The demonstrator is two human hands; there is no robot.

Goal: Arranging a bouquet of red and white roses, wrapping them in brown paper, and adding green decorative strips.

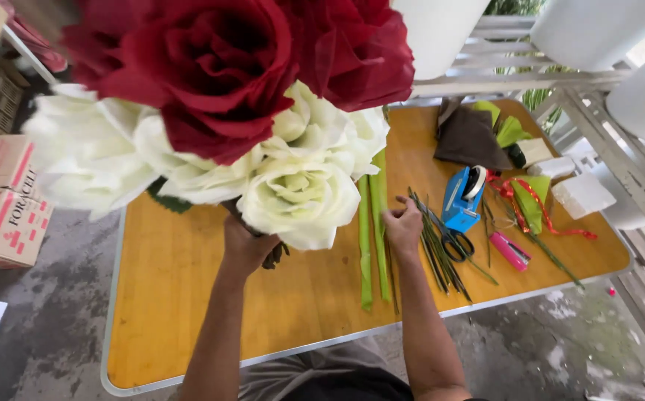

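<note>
At the lower middle of the frame, the left hand (244, 249) is closed around the stems of a bouquet (211, 111) of red and white paper roses, held upright over the desk (189, 312) and filling the upper left. Just right of it, the right hand (404, 226) rests on the desk with fingers curled, pinching one of the green stems (373, 238) lying there. Further right lie thin wires (437, 249), black scissors (456, 243), a blue tape dispenser (462, 199), a pink cutter (509, 250) and red ribbon (538, 208). White rolls (597, 30) stand at the upper right.
</note>
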